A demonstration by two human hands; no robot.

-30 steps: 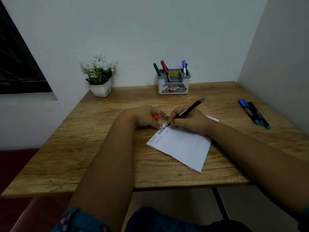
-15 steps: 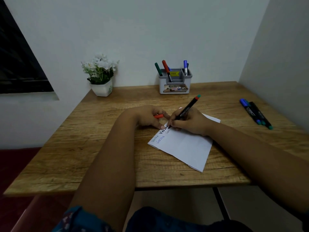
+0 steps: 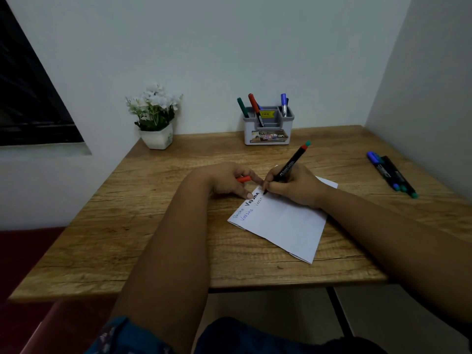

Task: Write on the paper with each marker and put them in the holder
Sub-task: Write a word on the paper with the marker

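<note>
1. Now the black marker [image 3: 286, 170] tilts steeper than a second ago, its tip on the folded paper's [image 3: 281, 223] top line, so writing goes on.
2. Gripping it is the right hand [image 3: 293, 186]; the left hand [image 3: 229, 181] pinches an orange cap [image 3: 243, 179] and pins the paper's corner.
3. Markers stand in the grey holder [image 3: 268, 131] behind; others [image 3: 392, 175] lie at right on the desk.

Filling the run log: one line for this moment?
step: writing | right hand: marker on paper | left hand: cap | holder: markers inside

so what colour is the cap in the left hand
Orange-red; the cap shows between the left hand fingers in the head view.
</note>
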